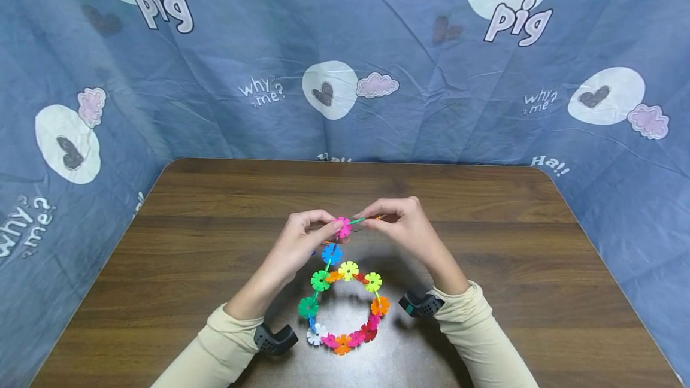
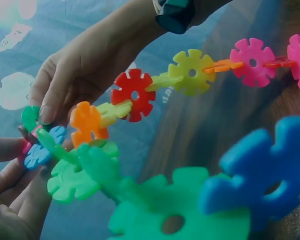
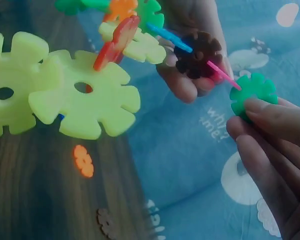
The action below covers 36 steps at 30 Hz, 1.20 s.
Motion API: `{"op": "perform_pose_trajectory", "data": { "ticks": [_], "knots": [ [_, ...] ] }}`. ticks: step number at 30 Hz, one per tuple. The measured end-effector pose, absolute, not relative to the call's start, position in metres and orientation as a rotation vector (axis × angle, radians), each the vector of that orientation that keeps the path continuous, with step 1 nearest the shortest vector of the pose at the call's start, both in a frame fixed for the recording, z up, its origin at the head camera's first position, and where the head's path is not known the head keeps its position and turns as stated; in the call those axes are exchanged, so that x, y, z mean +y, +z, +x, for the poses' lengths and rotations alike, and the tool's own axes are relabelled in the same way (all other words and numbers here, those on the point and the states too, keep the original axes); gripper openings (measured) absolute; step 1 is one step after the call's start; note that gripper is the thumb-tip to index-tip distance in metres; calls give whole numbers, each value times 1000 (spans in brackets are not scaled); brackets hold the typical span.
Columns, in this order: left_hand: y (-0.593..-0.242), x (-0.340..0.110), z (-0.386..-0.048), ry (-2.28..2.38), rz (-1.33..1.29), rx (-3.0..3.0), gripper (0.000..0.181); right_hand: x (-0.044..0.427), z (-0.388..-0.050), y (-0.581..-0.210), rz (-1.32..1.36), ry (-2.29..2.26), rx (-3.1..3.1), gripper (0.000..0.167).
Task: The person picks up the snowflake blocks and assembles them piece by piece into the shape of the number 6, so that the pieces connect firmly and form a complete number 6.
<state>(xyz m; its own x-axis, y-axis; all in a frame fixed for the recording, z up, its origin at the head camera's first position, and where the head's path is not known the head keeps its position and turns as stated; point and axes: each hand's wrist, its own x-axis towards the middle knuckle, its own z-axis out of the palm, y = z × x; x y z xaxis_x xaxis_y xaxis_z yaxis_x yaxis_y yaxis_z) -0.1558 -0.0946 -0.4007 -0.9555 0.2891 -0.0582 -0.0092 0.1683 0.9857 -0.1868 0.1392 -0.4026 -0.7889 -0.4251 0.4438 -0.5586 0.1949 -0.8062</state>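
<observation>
A chain of flower-shaped plastic discs in many colours hangs in a loop below both hands, its orange disc (image 1: 342, 345) lowest in the head view. My left hand (image 1: 296, 241) pinches a pink disc (image 1: 343, 227) at the chain's upper end. In the right wrist view this pink disc (image 3: 223, 75) is edge-on, between a brown disc (image 3: 199, 55) by the left hand's fingers and a green disc (image 3: 253, 94). My right hand (image 1: 404, 223) pinches the green disc between thumb and fingers, against the pink one. A blue disc (image 2: 39, 154) shows beside the left fingers.
A loose orange disc (image 3: 83, 161) and a brown one (image 3: 105, 222) lie on the wooden table (image 1: 485, 256). Each wrist wears a black band, the left one (image 1: 275, 340) and the right one (image 1: 420, 304). A blue printed cloth (image 1: 420, 118) hangs around the table's back and sides.
</observation>
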Motion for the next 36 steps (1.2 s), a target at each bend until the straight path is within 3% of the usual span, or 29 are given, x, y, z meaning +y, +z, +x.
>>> {"op": "perform_pose_trajectory", "data": {
  "ticks": [22, 36],
  "knots": [
    [-403, -91, -154, 1895, 310, 2279, 18, 135, -189, -409, 1104, 1597, -2242, 11],
    [-399, -97, -158, 1829, 292, 2273, 27, 129, -188, -410, 1047, 1707, -2240, 20]
  ]
}}
